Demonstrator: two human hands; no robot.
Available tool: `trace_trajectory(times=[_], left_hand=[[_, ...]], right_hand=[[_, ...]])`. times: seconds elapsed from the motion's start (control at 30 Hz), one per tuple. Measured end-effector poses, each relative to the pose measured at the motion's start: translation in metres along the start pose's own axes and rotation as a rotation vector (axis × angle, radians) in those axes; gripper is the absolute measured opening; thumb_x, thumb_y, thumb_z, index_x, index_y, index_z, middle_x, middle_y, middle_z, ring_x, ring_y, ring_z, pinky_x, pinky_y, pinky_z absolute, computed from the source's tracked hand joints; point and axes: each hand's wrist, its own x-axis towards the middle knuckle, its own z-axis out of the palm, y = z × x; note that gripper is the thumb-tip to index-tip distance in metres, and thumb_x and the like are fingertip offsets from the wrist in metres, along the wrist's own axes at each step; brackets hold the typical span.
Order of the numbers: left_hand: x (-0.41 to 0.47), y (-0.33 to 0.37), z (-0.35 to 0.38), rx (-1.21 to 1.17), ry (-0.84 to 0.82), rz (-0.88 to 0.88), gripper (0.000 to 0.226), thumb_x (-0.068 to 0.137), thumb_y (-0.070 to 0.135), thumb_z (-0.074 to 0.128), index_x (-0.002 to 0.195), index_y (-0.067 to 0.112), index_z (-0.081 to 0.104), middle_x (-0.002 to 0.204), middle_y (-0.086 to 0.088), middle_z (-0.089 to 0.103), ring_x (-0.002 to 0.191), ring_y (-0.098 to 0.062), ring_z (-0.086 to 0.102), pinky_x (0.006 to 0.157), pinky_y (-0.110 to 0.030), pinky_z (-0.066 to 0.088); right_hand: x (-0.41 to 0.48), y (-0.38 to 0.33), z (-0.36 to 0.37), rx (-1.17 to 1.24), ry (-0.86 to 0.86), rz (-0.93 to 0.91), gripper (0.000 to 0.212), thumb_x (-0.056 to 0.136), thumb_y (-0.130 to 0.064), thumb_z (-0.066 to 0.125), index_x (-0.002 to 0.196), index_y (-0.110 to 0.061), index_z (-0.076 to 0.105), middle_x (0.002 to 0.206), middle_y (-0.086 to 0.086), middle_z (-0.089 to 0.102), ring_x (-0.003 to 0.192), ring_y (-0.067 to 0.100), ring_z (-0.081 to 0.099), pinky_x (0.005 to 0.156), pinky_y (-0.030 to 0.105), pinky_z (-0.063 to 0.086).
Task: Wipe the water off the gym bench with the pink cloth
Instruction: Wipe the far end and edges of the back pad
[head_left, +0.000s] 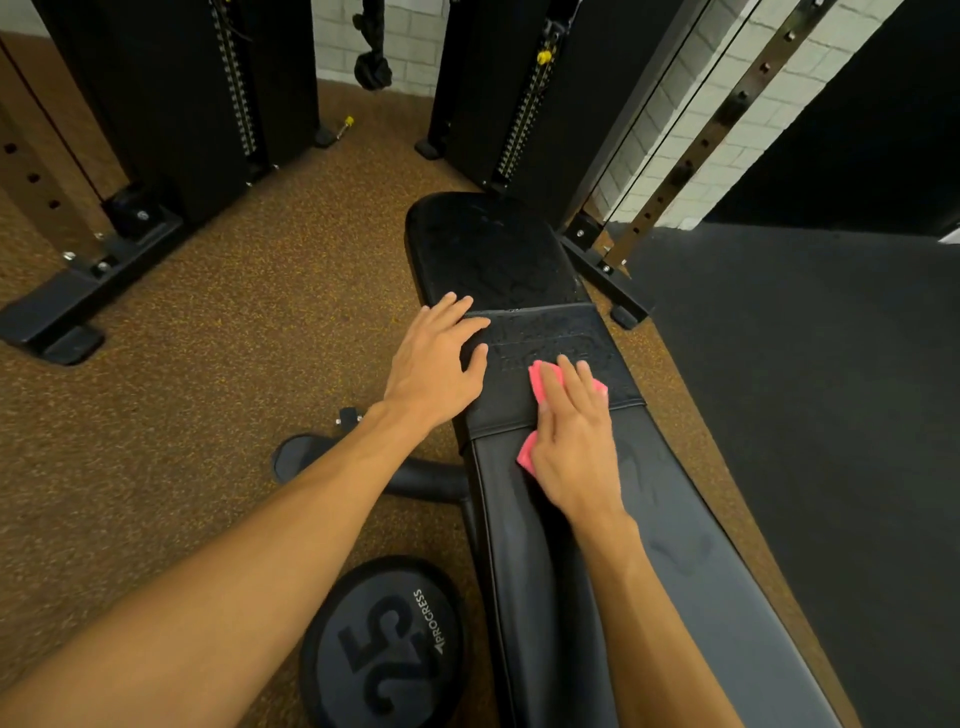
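Observation:
A long black padded gym bench (696, 525) runs from the bottom of the view up to the middle. Water drops and streaks show on its far pad (488, 254) and on the textured middle band. My right hand (576, 441) lies flat on the pink cloth (527, 453), pressing it on the bench where the middle band meets the near pad; pink corners stick out on both sides of my fingers. My left hand (439, 358) rests on the bench's left edge with fingers spread, holding nothing.
A dumbbell end marked 25 (384, 649) lies on the floor left of the bench, by the bench's foot bar (415, 478). Black weight-stack towers (176, 93) and rack feet stand behind. Brown speckled floor lies at left, dark mat (841, 415) at right.

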Motion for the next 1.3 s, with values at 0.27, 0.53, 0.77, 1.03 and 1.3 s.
trace_trajectory(times=[0.27,0.53,0.77,1.03,1.3], left_hand=[[0.019,0.024,0.024,0.007,0.003,-0.043,0.041,0.101,0.023,0.060,0.142,0.017,0.063,0.164,-0.006,0.044,0.159,-0.021,0.024,0.133,-0.043,0.001],[0.014,0.019,0.033,0.005,0.103,-0.008,0.036,0.104,0.029,0.057,0.139,0.022,0.065,0.162,-0.003,0.047,0.158,-0.018,0.027,0.132,-0.042,0.002],[0.016,0.021,0.034,0.037,0.110,0.007,0.040,0.105,0.032,0.054,0.143,0.026,0.064,0.163,-0.002,0.046,0.158,-0.018,0.027,0.132,-0.045,0.005],[0.014,0.017,0.036,0.069,0.096,0.004,0.040,0.106,0.034,0.051,0.144,0.028,0.063,0.164,0.000,0.045,0.159,-0.017,0.026,0.132,-0.045,0.004],[0.015,0.018,0.036,0.083,0.088,-0.001,0.042,0.107,0.036,0.048,0.146,0.029,0.061,0.166,0.002,0.042,0.160,-0.016,0.023,0.132,-0.043,0.002]], right_hand=[[-0.029,0.021,-0.010,0.042,-0.045,-0.113,0.055,0.111,-0.009,0.039,0.164,-0.021,0.037,0.174,-0.001,0.025,0.164,0.014,0.007,0.134,0.042,0.009],[-0.010,0.022,-0.010,0.052,-0.085,-0.191,0.049,0.115,-0.016,0.037,0.164,-0.023,0.039,0.174,-0.004,0.026,0.164,0.012,0.006,0.134,0.043,0.009],[0.009,0.054,-0.022,0.021,0.028,0.082,0.049,0.114,-0.018,0.036,0.163,-0.026,0.040,0.174,0.000,0.027,0.164,0.017,0.008,0.134,0.042,0.004],[-0.015,0.055,-0.018,0.037,-0.048,-0.114,0.049,0.115,-0.021,0.036,0.164,-0.027,0.038,0.174,-0.009,0.025,0.163,0.006,0.006,0.134,0.033,0.004],[0.018,0.044,-0.014,0.013,-0.012,-0.045,0.049,0.114,-0.017,0.036,0.163,-0.024,0.039,0.174,-0.001,0.026,0.164,0.018,0.008,0.134,0.040,0.004]])
